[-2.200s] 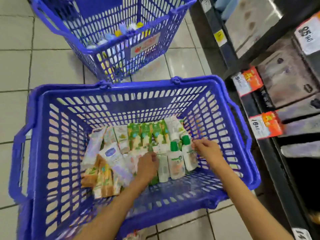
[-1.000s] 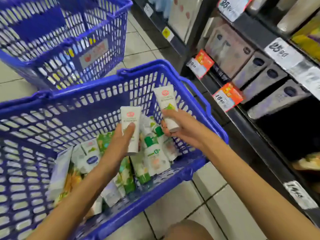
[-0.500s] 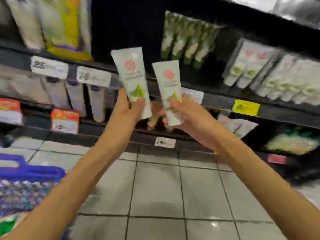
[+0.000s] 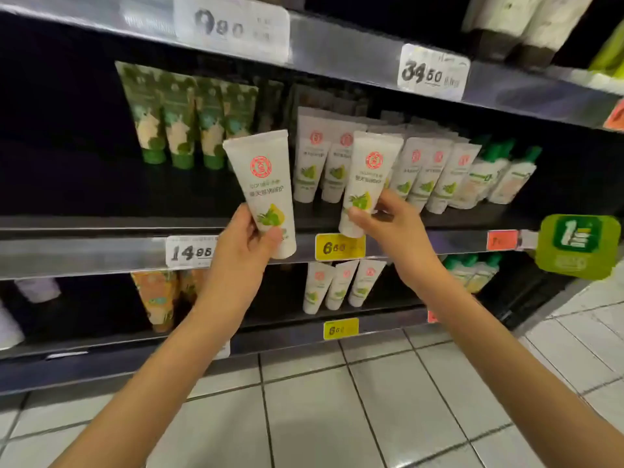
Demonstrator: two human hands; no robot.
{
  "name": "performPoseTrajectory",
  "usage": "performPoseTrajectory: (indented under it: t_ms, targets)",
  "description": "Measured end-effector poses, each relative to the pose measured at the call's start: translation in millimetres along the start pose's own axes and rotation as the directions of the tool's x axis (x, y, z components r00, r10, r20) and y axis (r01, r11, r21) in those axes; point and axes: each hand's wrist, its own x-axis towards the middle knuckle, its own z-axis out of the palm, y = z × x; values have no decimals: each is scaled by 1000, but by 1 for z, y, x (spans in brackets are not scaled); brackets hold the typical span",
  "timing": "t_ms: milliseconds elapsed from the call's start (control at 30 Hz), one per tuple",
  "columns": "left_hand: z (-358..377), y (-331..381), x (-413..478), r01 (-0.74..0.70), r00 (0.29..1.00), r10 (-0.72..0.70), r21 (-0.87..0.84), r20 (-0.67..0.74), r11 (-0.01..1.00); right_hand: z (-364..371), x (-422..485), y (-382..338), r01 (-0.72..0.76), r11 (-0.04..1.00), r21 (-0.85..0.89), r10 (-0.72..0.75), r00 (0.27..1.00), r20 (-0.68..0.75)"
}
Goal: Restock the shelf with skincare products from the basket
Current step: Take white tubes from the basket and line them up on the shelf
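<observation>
- The left hand (image 4: 248,238), in the centre of the frame, grips the left tube (image 4: 261,184) near its cap end. The thumb lies across the lower front of the tube and the other fingers (image 4: 243,212) are curled round behind it.
- The left tube is white with a red round emblem and a green-and-yellow fruit print. It is held cap down and crimped end up, its top leaning slightly towards the left of the frame.
- It is held in front of the lip of the middle shelf (image 4: 101,255), just right of the white price tag (image 4: 190,251).
- The right hand (image 4: 388,224), right of centre, pinches the right tube (image 4: 368,177), which has the same print, low on its body. The thumb is on the front and the fingers (image 4: 391,204) are wrapped round its right edge.
- The right tube stands nearly upright, cap down, just above the yellow price tag (image 4: 339,246) and directly in front of the row of matching tubes (image 4: 422,173) on the middle shelf. Whether its cap touches the shelf board cannot be told.
- The two held tubes are apart, with a gap between them.
- Dark green tubes (image 4: 179,119) stand upper left of the hands, and green-capped bottles (image 4: 499,173) are at the right end of the row.
</observation>
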Motion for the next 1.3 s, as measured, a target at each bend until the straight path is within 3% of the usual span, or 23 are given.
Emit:
performPoseTrajectory:
  t_ms: [100,367,733,1067,1300]
  targets:
    - [4,1,20,-41,999,41,-3,-33,999,13,22,7,100,993,-69,-106,991,-80]
    - [21,-8,54,-76,984,102,172,-149,982,29,48,36,205,976,-70,-211,972,-100]
    - [55,-24,74,-77,970,180,496,-163,865,34,45,44,155,986,67,-143,977,-156]
    - [56,-29,75,-72,957,226,609,-181,790,33,47,48,156,988,7,-154,979,-137]
    - [55,-27,78,-56,967,187,572,-172,818,32,46,46,124,992,7,-122,983,-139]
